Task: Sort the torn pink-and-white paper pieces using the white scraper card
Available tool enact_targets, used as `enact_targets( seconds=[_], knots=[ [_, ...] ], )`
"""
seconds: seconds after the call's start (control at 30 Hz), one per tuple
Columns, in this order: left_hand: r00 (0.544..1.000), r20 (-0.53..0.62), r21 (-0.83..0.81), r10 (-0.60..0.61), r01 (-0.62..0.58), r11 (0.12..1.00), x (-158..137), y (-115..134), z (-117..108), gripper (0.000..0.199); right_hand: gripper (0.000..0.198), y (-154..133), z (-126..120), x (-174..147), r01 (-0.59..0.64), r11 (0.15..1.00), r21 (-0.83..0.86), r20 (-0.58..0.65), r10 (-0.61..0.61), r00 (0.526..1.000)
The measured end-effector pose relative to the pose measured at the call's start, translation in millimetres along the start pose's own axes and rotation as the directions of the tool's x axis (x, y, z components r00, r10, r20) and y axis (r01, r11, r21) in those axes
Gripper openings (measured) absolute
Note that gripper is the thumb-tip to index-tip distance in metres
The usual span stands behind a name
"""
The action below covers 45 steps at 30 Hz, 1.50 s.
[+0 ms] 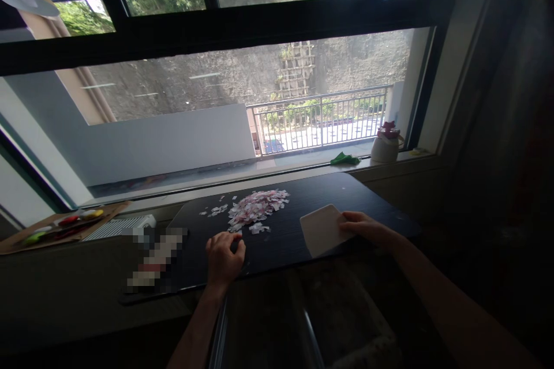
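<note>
My left hand (225, 256) rests at the near edge of a pile of small white and pinkish paper scraps (255, 207) on the dark table (298, 190). Its fingers are curled, with the thumb bent towards the index finger; whatever they may hold is hidden. On the right, my right hand (363, 226) grips the right edge of a pale, flat piece with rounded corners (322, 230). That piece is tilted over the table near its front edge. A few loose scraps (259, 228) lie just in front of the pile, close to my left hand.
A blurred-out item (158, 259) lies at the table's left end. On the window sill stand a white jug with a red top (385, 144) and a crumpled green cloth or bag (345, 158). Brown paper with colourful things (64, 225) lies at the far left.
</note>
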<state>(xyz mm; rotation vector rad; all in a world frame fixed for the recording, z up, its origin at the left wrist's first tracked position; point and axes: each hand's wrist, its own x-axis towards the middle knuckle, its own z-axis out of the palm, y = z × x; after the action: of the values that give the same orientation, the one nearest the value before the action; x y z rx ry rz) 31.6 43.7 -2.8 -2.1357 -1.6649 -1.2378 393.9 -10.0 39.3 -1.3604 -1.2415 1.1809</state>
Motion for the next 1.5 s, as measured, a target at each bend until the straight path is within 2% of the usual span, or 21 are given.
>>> enact_targets(
  seconds=[0.1,0.2,0.33,0.47,0.57,0.8,0.87,0.97,1.13,1.3,1.5],
  knots=[
    [1.000,0.003,-0.001,-0.010,0.010,1.000,0,1,0,0.019,0.024,7,2,6,0.018,1.000,-0.013,-0.056,-0.019,0.998],
    [1.000,0.002,-0.002,-0.023,0.023,1.000,-1,2,1,0.019,0.022,19,12,18,0.071,0.997,-0.043,-0.167,-0.077,0.983],
    [0.999,-0.007,-0.001,-0.049,0.049,0.999,-2,3,2,0.018,0.020,27,42,40,0.128,0.982,-0.140,-0.267,-0.161,0.950],
    [0.997,-0.015,-0.007,-0.072,0.072,0.997,-3,4,3,0.017,0.014,23,75,56,0.137,0.956,-0.260,-0.304,-0.216,0.928],
    [0.997,-0.014,-0.019,-0.079,0.079,0.997,-3,5,2,0.016,0.015,20,89,58,0.136,0.939,-0.315,-0.312,-0.237,0.920],
    [0.994,-0.024,-0.042,-0.109,0.108,0.993,-3,9,2,0.015,0.015,18,94,43,0.229,0.921,-0.314,-0.160,-0.289,0.944],
    [0.993,-0.023,-0.042,-0.112,0.111,0.993,-4,10,2,0.015,0.017,17,94,41,0.244,0.920,-0.306,-0.154,-0.301,0.941],
    [0.994,-0.016,-0.040,-0.111,0.110,0.993,-4,10,2,0.015,0.017,16,94,39,0.243,0.924,-0.296,-0.148,-0.295,0.944],
    [0.993,-0.010,-0.041,-0.115,0.115,0.993,-4,10,2,0.015,0.021,16,95,32,0.247,0.946,-0.212,-0.005,-0.254,0.967],
    [0.993,-0.003,-0.050,-0.116,0.116,0.992,-4,10,2,0.015,0.026,14,97,29,0.243,0.954,-0.176,0.000,-0.247,0.969],
    [0.992,0.000,-0.056,-0.128,0.128,0.990,-4,11,2,0.015,0.024,15,93,24,0.229,0.963,-0.145,0.084,-0.219,0.972]
  ],
)
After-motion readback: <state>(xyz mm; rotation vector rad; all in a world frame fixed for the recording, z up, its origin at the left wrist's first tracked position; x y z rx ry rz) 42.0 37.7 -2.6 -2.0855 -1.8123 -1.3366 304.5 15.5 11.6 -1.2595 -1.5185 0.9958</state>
